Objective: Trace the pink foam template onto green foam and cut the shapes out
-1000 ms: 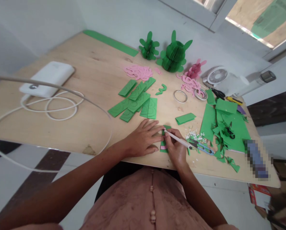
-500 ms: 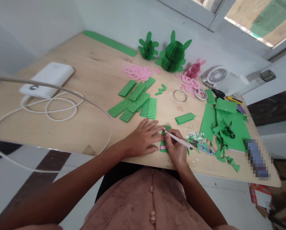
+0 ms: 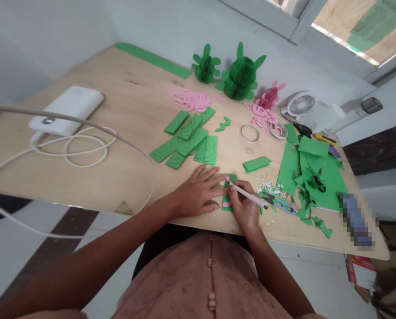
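Observation:
My left hand (image 3: 198,192) lies flat near the table's front edge, fingers spread, fingertips resting on a small green paper strip (image 3: 230,177). A pink shape lies on that strip and is partly covered by my fingers. My right hand (image 3: 246,206) is closed around a white pen (image 3: 251,196), whose tip touches the strip beside my left fingertip. Just behind my left hand are several green strips with drawn curves (image 3: 193,139). A folded green paper (image 3: 257,164) lies beyond my right hand, and a light blue cutter (image 3: 284,204) is to its right.
Pink cut-outs (image 3: 193,100), a tape ring (image 3: 249,133), green paper figures (image 3: 240,77), a pink figure (image 3: 270,96) and a small fan (image 3: 299,104) stand or lie farther back. Green scraps (image 3: 306,195) are at the right. A white power bank (image 3: 67,110) with a cable is at the left.
The pen's rear end has shifted very slightly to the right and down with my right hand. My left hand stays in place.

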A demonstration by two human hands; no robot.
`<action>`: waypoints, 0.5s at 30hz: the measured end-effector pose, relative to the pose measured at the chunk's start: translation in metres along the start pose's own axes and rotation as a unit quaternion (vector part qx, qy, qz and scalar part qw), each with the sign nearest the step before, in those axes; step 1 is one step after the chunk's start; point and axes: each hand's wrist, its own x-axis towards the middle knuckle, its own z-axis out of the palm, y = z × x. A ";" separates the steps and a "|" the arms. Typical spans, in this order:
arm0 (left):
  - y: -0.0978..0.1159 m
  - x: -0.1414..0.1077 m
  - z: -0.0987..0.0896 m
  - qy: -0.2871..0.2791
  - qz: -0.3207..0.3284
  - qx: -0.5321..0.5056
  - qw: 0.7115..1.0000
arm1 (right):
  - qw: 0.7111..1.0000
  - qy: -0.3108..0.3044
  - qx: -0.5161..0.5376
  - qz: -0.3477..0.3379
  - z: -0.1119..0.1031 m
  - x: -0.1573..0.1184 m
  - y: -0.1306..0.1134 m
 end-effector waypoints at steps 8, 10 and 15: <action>0.000 0.000 0.000 0.009 0.002 0.001 1.000 | 1.000 0.002 -0.001 -0.003 -0.001 -0.001 0.000; 0.000 0.000 0.001 0.011 0.003 0.002 1.000 | 1.000 0.000 0.000 -0.002 -0.002 -0.001 0.000; -0.001 0.000 0.001 0.006 0.001 -0.001 1.000 | 1.000 -0.002 -0.004 0.003 -0.004 -0.002 -0.001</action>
